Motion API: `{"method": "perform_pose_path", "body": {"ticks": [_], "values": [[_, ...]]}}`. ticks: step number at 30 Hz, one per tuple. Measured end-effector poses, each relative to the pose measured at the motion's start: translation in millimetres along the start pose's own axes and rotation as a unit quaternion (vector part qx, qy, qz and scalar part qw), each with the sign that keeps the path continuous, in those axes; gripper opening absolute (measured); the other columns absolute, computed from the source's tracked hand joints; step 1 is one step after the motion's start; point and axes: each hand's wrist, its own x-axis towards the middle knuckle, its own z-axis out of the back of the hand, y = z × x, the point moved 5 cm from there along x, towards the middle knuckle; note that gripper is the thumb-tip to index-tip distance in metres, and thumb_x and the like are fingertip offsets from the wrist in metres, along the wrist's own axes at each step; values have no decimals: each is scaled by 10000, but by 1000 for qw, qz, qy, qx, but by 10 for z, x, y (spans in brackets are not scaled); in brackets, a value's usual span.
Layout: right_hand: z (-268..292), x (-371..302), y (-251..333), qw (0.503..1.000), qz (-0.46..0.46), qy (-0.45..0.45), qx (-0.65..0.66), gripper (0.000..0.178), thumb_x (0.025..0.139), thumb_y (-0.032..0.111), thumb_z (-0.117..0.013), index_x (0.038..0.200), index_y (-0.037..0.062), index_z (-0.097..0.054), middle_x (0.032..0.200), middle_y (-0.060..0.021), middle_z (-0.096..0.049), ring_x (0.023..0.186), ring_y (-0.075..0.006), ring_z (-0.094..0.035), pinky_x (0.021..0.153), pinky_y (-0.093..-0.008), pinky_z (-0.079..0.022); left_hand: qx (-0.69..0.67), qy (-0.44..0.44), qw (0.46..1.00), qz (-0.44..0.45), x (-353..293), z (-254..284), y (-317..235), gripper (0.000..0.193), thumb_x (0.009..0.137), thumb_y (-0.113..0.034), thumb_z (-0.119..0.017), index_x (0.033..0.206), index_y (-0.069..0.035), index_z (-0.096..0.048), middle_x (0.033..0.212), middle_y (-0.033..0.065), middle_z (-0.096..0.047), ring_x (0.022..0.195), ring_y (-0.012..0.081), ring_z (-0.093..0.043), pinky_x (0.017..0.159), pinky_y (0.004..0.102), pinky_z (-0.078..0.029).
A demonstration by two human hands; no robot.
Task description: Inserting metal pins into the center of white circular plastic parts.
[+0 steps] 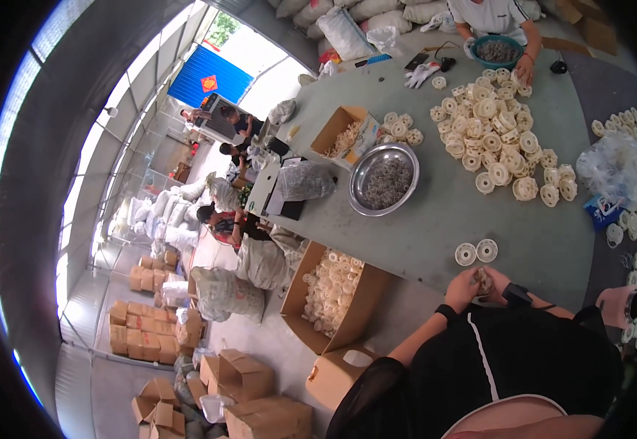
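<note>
My left hand point(462, 288) and my right hand point(495, 284) meet at the near edge of the table, fingers closed together around a small pale part point(484, 281). Most of that part is hidden by the fingers, so its exact kind does not show. Just beyond my hands, two round cream plastic wheel-like pieces point(476, 252) lie side by side, touching or nearly so. Farther off, a large heap of similar cream pieces point(488, 132) covers the table. To the left of the heap stands a shiny metal bowl point(354, 192) of small grey metal-looking parts.
An open carton point(366, 143) of small parts stands behind the bowl. Below the table's left edge is a bigger cardboard box point(298, 296) of cream pieces. A co-worker's hand point(525, 71) touches the heap beside a green basin point(472, 55). At right lie plastic bags point(611, 168) and a pink cup point(615, 306).
</note>
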Motion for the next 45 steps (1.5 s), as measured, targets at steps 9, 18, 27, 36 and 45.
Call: {"method": "perform_pose_path", "body": {"ticks": [9, 18, 27, 36, 45], "values": [[-84, -130, 103, 994, 76, -33, 73, 439, 847, 472, -281, 1057, 141, -480, 1019, -35, -537, 921, -196, -513, 804, -412, -372, -3, -66, 997, -35, -17, 37, -238, 347, 708, -105, -533, 1051, -63, -503, 1028, 152, -528, 916, 321, -516, 763, 361, -423], [-328, -377, 268, 971, 135, 115, -157, 507, 853, 482, -227, 1104, 103, -451, 1069, -63, -524, 1000, -217, -491, 801, -377, -383, 35, -8, 997, -73, -128, 60, -342, 346, 684, -98, -563, 1028, -94, -520, 1032, 96, -522, 897, 287, -531, 743, 331, -433], [-89, -62, 84, 978, 36, 60, 198, 406, 861, 401, -272, 1077, 120, -470, 1045, -48, -534, 970, -202, -504, 829, -407, -375, 3, -60, 997, -47, -35, 110, -391, 288, 699, -145, -562, 976, -87, -512, 959, 114, -533, 864, 308, -525, 717, 352, -438], [141, 96, 23, 970, 10, 199, 142, 451, 847, 475, -273, 1105, 157, -461, 1052, -44, -525, 948, -214, -502, 802, -393, -356, -62, -47, 997, -12, 86, 84, -220, 376, 672, -122, -589, 1031, -55, -503, 943, 121, -537, 861, 280, -533, 725, 329, -429], [-62, -24, 91, 981, 45, 104, 156, 441, 846, 446, -288, 1135, 148, -438, 1105, -53, -491, 992, -226, -484, 832, -393, -368, 21, -23, 999, -25, 75, 51, -210, 321, 703, -170, -569, 994, -48, -509, 940, 129, -541, 877, 304, -526, 737, 347, -426]]}}
